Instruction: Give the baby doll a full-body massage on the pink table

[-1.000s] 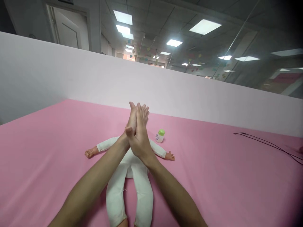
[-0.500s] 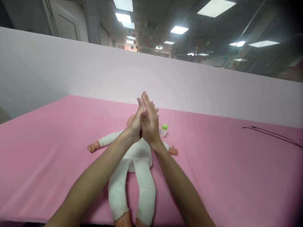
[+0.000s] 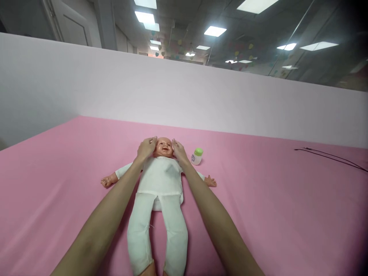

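Observation:
A baby doll (image 3: pixel 161 178) in a white cloth suit lies on its back, with its head away from me and its arms spread out. My left hand (image 3: pixel 146 148) is at the left side of the doll's head, its fingers bent a little towards it. On the opposite side, my right hand (image 3: pixel 179 150) rests along the head with fingers stretched out. Both hands seem to touch the head without gripping it; the palms are hidden. Just right of my right hand stands a small jar (image 3: pixel 197 156) with a green lid and a printed label.
The doll lies on a pink padded surface (image 3: pixel 258 199). A white wall or partition (image 3: pixel 201 99) runs along its back, with a glass pane above. A thin black cable (image 3: pixel 330 156) lies at the far right.
My hands were pressed together above the doll's chest. They have parted and moved down to either side of the doll's head, uncovering its face.

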Tool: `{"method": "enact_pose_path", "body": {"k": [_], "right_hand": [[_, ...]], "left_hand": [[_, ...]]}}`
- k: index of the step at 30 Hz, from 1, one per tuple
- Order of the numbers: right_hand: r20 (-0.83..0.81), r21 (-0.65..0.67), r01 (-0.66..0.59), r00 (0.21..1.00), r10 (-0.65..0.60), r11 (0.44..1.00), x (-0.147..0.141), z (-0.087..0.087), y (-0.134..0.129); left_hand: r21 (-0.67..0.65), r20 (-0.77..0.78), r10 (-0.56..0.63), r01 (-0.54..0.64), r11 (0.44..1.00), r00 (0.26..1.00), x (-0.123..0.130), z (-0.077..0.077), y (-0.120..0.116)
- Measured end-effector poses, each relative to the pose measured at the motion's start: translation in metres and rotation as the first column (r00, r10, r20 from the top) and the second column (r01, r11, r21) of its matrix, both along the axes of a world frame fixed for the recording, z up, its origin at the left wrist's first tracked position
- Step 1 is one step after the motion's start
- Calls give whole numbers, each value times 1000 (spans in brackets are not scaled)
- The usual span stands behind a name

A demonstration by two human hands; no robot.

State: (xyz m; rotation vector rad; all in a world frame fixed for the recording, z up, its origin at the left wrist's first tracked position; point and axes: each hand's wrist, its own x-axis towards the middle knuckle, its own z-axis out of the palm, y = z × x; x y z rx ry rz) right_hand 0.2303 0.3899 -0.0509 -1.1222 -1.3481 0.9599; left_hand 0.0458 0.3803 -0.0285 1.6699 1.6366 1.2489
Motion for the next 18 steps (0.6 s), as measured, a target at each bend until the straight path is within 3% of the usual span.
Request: {"method": "enact_pose_path", "body": {"k": [3,9,18], "right_hand": [[-118,-85,-82,990,71,993,-4,-3,-3],[-150,-1,-141,979,139,990,-7,3,-10],[-145,19,-76,986,78,997,-7,3,-9]], "left_hand": [[23,-64,-13,15,1000,998,7,-2,-2],[-30,-24,-44,43,999,999,10,1,-4],[-34,101,-50,54,998,994,4,-13,7]]}}
